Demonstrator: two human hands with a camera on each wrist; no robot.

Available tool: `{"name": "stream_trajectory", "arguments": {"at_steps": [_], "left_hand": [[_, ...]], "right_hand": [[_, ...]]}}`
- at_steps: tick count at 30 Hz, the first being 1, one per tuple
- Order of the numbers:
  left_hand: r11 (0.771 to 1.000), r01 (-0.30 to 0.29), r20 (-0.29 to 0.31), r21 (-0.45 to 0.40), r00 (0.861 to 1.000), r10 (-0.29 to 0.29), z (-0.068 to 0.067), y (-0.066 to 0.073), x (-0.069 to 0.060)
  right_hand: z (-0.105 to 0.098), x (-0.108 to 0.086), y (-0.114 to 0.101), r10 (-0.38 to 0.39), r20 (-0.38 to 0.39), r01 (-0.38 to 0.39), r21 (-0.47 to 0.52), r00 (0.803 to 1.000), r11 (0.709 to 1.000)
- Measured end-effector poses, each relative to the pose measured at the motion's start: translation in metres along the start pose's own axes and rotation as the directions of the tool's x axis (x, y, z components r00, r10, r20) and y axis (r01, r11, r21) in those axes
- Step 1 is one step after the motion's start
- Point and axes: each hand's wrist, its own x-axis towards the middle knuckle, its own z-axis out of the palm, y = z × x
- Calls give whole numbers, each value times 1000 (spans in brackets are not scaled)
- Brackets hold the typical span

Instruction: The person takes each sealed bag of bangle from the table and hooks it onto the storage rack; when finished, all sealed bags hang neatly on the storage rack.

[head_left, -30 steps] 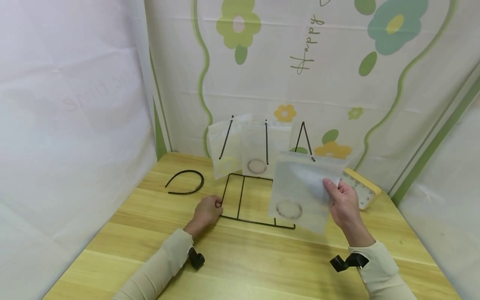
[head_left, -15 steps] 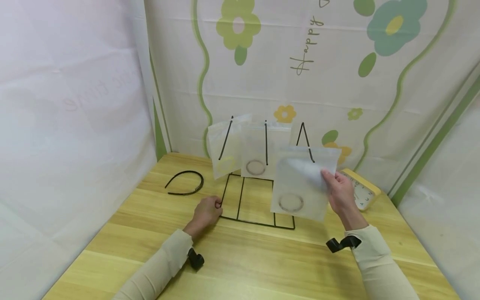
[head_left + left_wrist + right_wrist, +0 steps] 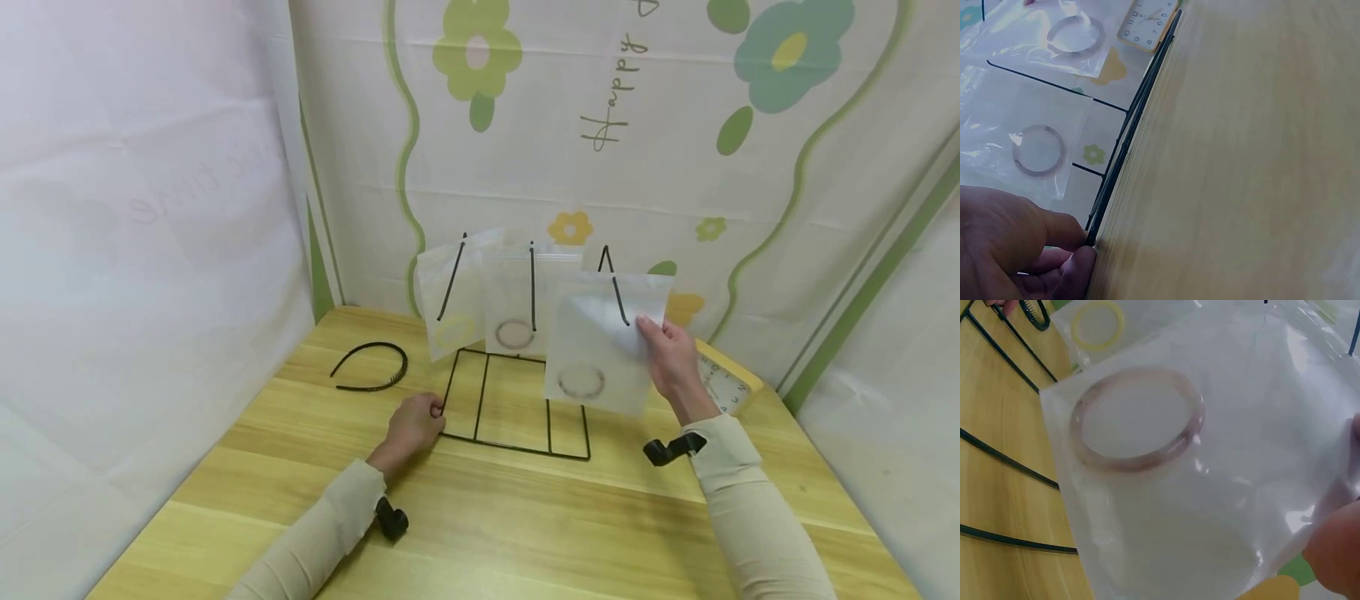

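A black wire display rack (image 3: 517, 451) stands on the wooden table, its hooks pointing forward. My left hand (image 3: 414, 421) pinches the front left corner of its base between thumb and finger. With thumb and fingers, my right hand (image 3: 675, 367) holds the right edge of a clear zip bag (image 3: 600, 342), which hangs at the rack's right hook. Inside lies a pinkish-brown bangle (image 3: 1138, 465). The middle hook carries another bag (image 3: 510, 287) with a similar bangle. On the left hook hangs a bag (image 3: 442, 279) with a yellow ring.
A black headband (image 3: 403, 367) lies left of the rack. A yellow-framed clock (image 3: 727, 387) stands at the right, partly behind my right hand. White flower-printed cloth (image 3: 510, 167) closes off the back, and plain cloth the left side.
My right hand has moved the bag up, back and slightly left; more of the right hook's tip now stands out in front of it. The left hand has stayed at the rack's corner.
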Motion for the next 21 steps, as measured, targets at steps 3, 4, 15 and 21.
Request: {"name": "stream_trajectory", "arguments": {"at_steps": [3,4,15,21], "left_hand": [[1000,3,2,1,1000,-3,0,-1,0],[1000,4,1,1,1000,-4,-1,-1,1],[1000,4,4,-7,1000,-4,-1,0,-2],[1000,-13,-10,-13,1000,13,-1,1,-2]], "right_hand": [[2,10,0,32,-11,-33,-34,999,999],[2,13,0,40,-14,-40,-30,999,999],[5,37,2,53,-66,-53,-5,996,999],[4,51,0,45,-107,-45,5,993,999]]}}
